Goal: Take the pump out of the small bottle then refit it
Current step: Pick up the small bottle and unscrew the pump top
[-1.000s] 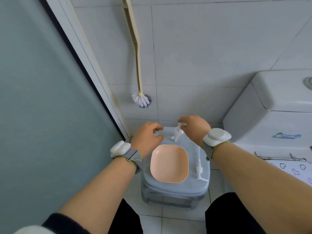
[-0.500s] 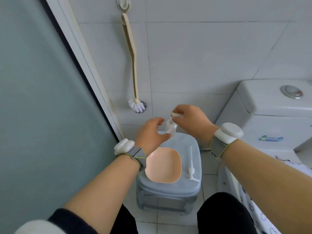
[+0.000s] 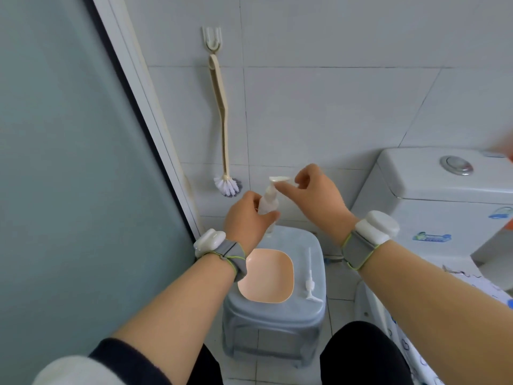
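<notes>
A small clear bottle [image 3: 268,203] is held upright in the air above the far edge of the grey stool [image 3: 294,315]. My left hand [image 3: 245,222] is wrapped around its body. A white pump [image 3: 279,179] sits on the bottle's neck, its nozzle pointing left. My right hand [image 3: 316,194] pinches the pump head between thumb and fingers. The bottle's lower part is hidden behind my left fingers.
On the stool lie a peach square dish [image 3: 266,276] and a separate white pump with a long tube [image 3: 310,276]. A toilet brush [image 3: 224,151] hangs on the tiled wall. A toilet cistern [image 3: 433,201] stands at right, a frosted glass door [image 3: 69,162] at left.
The bottle left the stool top and now sits higher in my left hand. My right hand kept its hold on the pump head. The camera tilted up.
</notes>
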The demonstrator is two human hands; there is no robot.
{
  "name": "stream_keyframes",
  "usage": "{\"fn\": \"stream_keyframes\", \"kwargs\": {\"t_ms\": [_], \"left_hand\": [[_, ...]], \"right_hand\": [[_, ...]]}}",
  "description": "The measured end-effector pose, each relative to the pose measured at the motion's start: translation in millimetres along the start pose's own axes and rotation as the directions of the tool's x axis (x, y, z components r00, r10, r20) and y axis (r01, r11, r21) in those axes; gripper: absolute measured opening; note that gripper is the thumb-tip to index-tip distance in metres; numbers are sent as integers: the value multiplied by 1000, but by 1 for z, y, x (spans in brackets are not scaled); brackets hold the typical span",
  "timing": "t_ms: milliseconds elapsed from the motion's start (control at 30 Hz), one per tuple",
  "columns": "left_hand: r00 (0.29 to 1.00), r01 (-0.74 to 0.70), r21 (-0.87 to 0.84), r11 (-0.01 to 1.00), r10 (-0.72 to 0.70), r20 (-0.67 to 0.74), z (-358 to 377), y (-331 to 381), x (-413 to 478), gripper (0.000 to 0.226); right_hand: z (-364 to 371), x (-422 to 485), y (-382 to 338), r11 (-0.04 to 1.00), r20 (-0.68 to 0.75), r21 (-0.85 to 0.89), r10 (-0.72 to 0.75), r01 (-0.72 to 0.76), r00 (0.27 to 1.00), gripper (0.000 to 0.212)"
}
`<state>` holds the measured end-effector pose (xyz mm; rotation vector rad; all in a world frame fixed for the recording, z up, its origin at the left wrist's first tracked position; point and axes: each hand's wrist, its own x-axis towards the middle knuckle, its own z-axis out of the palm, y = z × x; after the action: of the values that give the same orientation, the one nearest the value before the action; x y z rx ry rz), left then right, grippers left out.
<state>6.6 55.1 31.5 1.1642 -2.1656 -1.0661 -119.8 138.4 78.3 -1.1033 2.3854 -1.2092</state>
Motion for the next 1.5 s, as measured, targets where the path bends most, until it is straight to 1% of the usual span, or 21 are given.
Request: {"fn": "stream_keyframes", "kwargs": {"t_ms": [67,133,300,400,700,833,933,1067,1133,1167,1200,1267,1333,1367,1433,1500], "left_hand": [[999,23,38,999,-22,-25,0,3,-2,38],[999,25,74,997,-22,-40,1,8,-5,40],[996,-25,117,993,34,-77,5,18,-11,39],[994,-26,104,994,36,-99,4,21,-12,36],[997,-39,83,996,44,-57,-2,26,-16,33],[999,-27,58,998,29,-34,-4,29,-18,31],[1000,-20,16,1000,20,-5,-7,26,-17,32],[998,-11,-42,999,14,68,-15,19,-15,38],[997,-4,-40,999,7,77,-17,17,-16,41],[997,1,-38,999,2,72,-17,18,-17,42],[998,4,-35,999,-2,66,-17,18,-19,42],[998,-3,-20,1000,5,59,-16,20,-21,42],[998,-18,-7,1000,19,53,-16,22,-23,42],[999,-21,-2,1000,21,47,-16,23,-23,42],[999,-21,11,1000,20,41,-16,24,-24,40],[999,-19,21,1000,18,43,-16,23,-24,39]], "right_hand": [[8,-5,0,999,17,-14,37,-36,999,46],[16,-11,-2,999,26,14,40,-40,999,48],[22,-14,-10,998,-28,18,66,-65,997,46],[21,-14,-14,997,-45,20,69,-68,997,46],[14,-14,-16,1000,-45,21,1,0,999,45],[12,-15,-18,1000,-38,21,-20,21,999,49],[9,-15,-16,998,21,49,-33,32,999,43],[2,-14,-14,995,184,64,-88,78,979,33],[-1,-14,-13,995,243,76,-75,58,967,28],[-1,-14,-13,996,251,74,-59,42,966,30],[-1,-13,-13,998,241,64,-38,23,970,35],[-1,-13,-15,1000,170,11,-3,1,985,45],[-2,-12,-17,996,114,-83,-3,12,993,53],[-3,-11,-18,991,116,-128,-16,31,993,54],[-7,-9,-21,979,160,-193,-27,58,987,48],[-13,-6,-25,967,234,-236,-41,98,971,33]]}}
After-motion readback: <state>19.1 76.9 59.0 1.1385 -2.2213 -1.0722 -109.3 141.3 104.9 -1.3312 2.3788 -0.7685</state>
